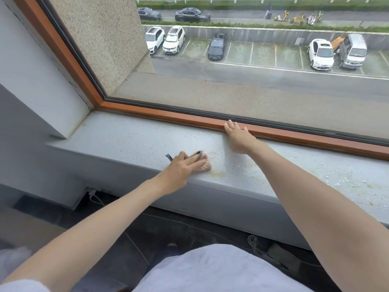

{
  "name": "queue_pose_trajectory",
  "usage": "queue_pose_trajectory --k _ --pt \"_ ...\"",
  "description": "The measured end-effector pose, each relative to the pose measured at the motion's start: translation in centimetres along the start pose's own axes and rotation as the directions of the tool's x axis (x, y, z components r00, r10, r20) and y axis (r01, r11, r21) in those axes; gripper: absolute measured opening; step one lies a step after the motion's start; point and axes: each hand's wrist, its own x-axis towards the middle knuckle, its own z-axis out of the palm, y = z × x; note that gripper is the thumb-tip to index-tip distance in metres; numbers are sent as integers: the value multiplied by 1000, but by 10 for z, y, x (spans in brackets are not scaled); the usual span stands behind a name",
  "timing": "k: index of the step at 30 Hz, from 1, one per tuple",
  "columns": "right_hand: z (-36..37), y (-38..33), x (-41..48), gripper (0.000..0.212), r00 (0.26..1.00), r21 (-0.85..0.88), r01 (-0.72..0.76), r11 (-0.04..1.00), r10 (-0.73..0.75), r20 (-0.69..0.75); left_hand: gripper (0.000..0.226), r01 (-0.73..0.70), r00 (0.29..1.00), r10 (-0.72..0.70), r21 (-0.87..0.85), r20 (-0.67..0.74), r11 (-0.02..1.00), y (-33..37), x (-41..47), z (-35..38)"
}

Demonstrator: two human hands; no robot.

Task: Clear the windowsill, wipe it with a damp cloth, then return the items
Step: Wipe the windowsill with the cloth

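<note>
Your left hand (181, 167) presses the cloth (207, 165) flat-fingered at the front edge of the windowsill (126, 135); the yellow stain (217, 174) sits just right of it, your right hand (237, 138) spread empty against the window frame (168, 115)

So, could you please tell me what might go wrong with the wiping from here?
The small cloth under the left hand may smear the yellowish stain along the windowsill. The white specks farther right could be swept over the front edge. The right hand, resting by the window frame, covers a patch that may stay unwiped.
</note>
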Motion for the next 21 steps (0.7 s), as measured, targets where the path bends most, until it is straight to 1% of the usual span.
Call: queue_pose_trajectory --k 1,2,3,5,6,7,8,9,11,12,13,14,15,16,17,18,19,20,21 --pt "-1 0 1 70 1000 -4 1 1000 -1 -2 76 -45 999 44 11 9 999 -7 -5 -4" --pt "-2 -1 1 70 1000 -7 1 1000 -1 0 78 -25 1000 25 34 -1 999 -16 -10 -5" --pt "-3 0 2 71 1000 -5 -2 1000 2 3 79 46 998 -44 51 -45 998 -23 -13 -6" --pt "-2 0 3 71 1000 -10 -8 1000 8 -1 77 243 960 -232 51 -159 969 -29 -14 -4" --pt "-3 2 3 71 1000 -21 -13 1000 13 -6 75 307 938 -294 52 -182 950 -23 -11 -3" --pt "-3 2 3 71 1000 -31 -15 999 15 -10 73 332 931 -318 57 -179 941 -15 -8 -1" --pt "-4 2 3 71 1000 -40 -13 999 13 -10 72 316 940 -302 67 -159 946 -5 -6 2" --pt "-6 2 3 71 1000 -44 -10 999 9 -7 73 252 962 -241 80 -129 964 5 -5 4" --pt "-9 0 3 71 1000 -49 -8 999 8 -3 73 36 998 -30 136 -46 990 16 -10 2" --pt "-9 -2 4 72 1000 -49 -11 999 11 -1 73 -59 998 60 150 -2 987 11 -11 -2" --pt "-9 -2 5 72 1000 -47 -12 999 13 3 75 -96 995 92 139 33 986 3 -12 -6" --pt "-8 -2 6 72 1000 -43 -13 999 14 6 77 -59 997 52 113 61 992 -7 -12 -11" --pt "-8 -1 6 72 1000 -37 -13 999 13 7 79 34 998 -40 95 57 995 -16 -10 -15" --pt "-8 0 6 72 1000 -30 -13 999 14 7 79 163 986 -165 83 19 983 -22 -8 -17" --pt "-8 0 6 73 1000 -21 -14 1000 14 6 77 282 959 -282 83 -15 956 -22 -6 -17" --pt "-8 0 6 73 1000 -15 -15 1000 15 4 76 359 933 -357 101 -35 928 -16 -3 -17" --pt "-8 0 6 73 1000 -13 -15 1000 15 3 75 387 922 -386 125 -34 913 -5 1 -14" --pt "-8 0 6 73 1000 -14 -14 1000 14 4 76 370 928 -372 143 -19 918 7 2 -9" --pt "-8 -1 7 73 1000 -14 -11 1000 11 4 77 300 953 -303 157 -4 941 17 2 -3"
